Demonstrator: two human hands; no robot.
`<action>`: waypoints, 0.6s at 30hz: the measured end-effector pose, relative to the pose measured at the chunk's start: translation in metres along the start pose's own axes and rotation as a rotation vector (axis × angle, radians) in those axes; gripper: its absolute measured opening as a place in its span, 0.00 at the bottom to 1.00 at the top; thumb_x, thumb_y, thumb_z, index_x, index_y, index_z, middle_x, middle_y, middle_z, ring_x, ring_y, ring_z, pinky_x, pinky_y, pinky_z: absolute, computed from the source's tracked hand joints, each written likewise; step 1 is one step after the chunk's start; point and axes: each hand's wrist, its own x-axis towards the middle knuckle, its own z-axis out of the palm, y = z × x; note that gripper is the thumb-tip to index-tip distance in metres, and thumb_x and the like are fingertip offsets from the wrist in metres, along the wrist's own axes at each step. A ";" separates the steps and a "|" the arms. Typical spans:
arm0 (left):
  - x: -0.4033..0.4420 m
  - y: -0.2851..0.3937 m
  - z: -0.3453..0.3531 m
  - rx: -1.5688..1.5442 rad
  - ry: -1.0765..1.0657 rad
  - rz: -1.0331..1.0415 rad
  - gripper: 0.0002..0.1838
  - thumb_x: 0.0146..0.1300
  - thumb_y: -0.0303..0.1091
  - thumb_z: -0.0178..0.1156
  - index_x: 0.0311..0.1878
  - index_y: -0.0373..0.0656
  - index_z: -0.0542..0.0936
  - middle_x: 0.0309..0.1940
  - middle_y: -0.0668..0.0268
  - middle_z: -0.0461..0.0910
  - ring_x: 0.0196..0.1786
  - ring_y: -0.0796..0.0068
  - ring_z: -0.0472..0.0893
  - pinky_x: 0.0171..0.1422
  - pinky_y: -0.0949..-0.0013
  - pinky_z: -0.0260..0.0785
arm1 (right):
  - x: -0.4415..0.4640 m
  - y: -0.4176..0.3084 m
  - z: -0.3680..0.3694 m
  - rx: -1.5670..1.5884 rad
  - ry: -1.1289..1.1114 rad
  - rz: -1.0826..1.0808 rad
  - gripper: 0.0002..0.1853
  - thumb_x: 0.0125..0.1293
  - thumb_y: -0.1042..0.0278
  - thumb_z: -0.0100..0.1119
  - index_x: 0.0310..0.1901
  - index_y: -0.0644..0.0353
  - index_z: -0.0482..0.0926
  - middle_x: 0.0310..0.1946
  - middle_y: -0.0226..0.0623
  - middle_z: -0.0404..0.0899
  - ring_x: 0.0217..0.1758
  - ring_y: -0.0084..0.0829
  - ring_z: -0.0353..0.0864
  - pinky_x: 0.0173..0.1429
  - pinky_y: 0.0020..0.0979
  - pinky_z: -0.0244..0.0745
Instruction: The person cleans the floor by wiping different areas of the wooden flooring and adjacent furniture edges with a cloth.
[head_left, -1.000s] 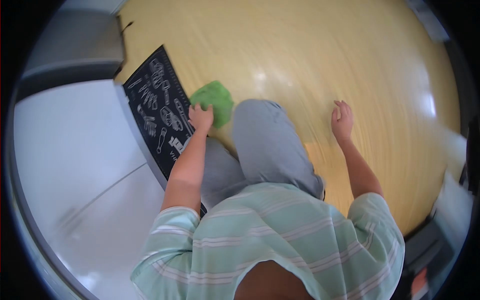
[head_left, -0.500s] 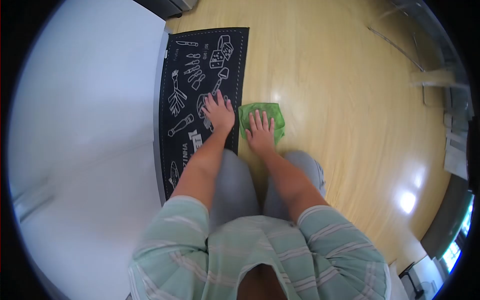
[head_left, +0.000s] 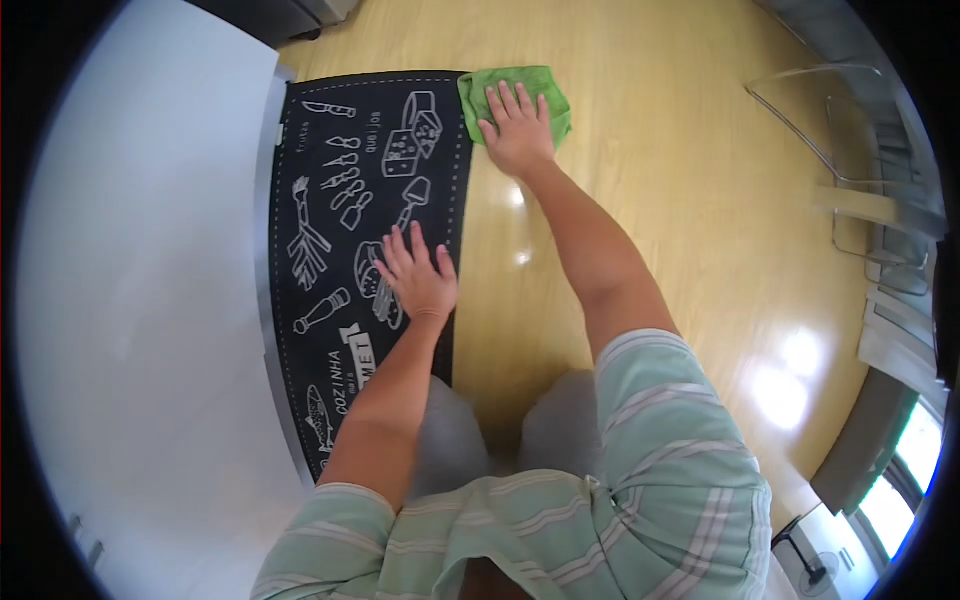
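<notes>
My right hand (head_left: pixel 520 130) lies flat with fingers spread on a green cloth (head_left: pixel 553 95), pressing it to the wooden floor. The cloth's left edge reaches the far right corner of a black kitchen mat (head_left: pixel 325 225) printed with white drawings of food and utensils. Flat on the mat, near its right edge, rests my left hand (head_left: pixel 420 283), its fingers apart and nothing in them. My right arm is stretched well forward of my left.
White cabinet fronts (head_left: pixel 150 250) run along the mat's left side. A dark appliance (head_left: pixel 290 12) stands at the far left. On the right is a chair with a metal frame (head_left: pixel 800 130). The light wooden floor (head_left: pixel 660 180) shines under reflections.
My right hand has slid the green cloth forward along the mat's edge to its far corner. My left hand stays planted on the mat, and the view has shifted.
</notes>
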 end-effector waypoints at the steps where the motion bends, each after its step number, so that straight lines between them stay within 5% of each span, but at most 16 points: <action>1: -0.001 -0.001 0.000 0.008 0.028 0.019 0.31 0.69 0.47 0.49 0.73 0.47 0.64 0.74 0.51 0.57 0.77 0.48 0.52 0.77 0.37 0.38 | -0.014 0.024 -0.005 -0.016 -0.011 -0.023 0.33 0.74 0.45 0.36 0.76 0.50 0.54 0.78 0.36 0.50 0.81 0.42 0.44 0.80 0.53 0.35; 8: -0.002 0.002 0.003 0.053 0.090 0.050 0.30 0.69 0.45 0.51 0.73 0.47 0.64 0.73 0.51 0.58 0.76 0.47 0.55 0.77 0.37 0.40 | -0.185 0.311 -0.081 -0.084 0.129 0.240 0.28 0.66 0.53 0.54 0.64 0.60 0.71 0.69 0.44 0.67 0.74 0.45 0.61 0.76 0.49 0.50; 14: -0.003 0.004 0.004 0.088 0.061 0.040 0.30 0.70 0.45 0.49 0.74 0.47 0.62 0.74 0.51 0.56 0.77 0.47 0.53 0.77 0.37 0.39 | -0.334 0.416 -0.114 -0.219 0.100 1.138 0.35 0.75 0.41 0.31 0.77 0.52 0.52 0.79 0.39 0.47 0.82 0.43 0.42 0.80 0.53 0.37; 17: -0.003 0.004 0.004 0.081 0.055 0.032 0.30 0.71 0.45 0.48 0.74 0.48 0.61 0.74 0.50 0.55 0.77 0.47 0.53 0.77 0.38 0.39 | -0.284 0.419 -0.101 -0.246 0.204 1.667 0.35 0.74 0.41 0.32 0.75 0.54 0.56 0.77 0.40 0.53 0.80 0.45 0.47 0.79 0.52 0.40; 18: -0.003 0.004 0.004 0.085 0.052 0.032 0.31 0.71 0.45 0.48 0.74 0.48 0.61 0.74 0.50 0.55 0.77 0.48 0.53 0.77 0.38 0.39 | -0.262 0.423 -0.094 -0.288 0.087 1.466 0.35 0.73 0.42 0.34 0.75 0.54 0.57 0.77 0.41 0.53 0.79 0.46 0.48 0.79 0.52 0.41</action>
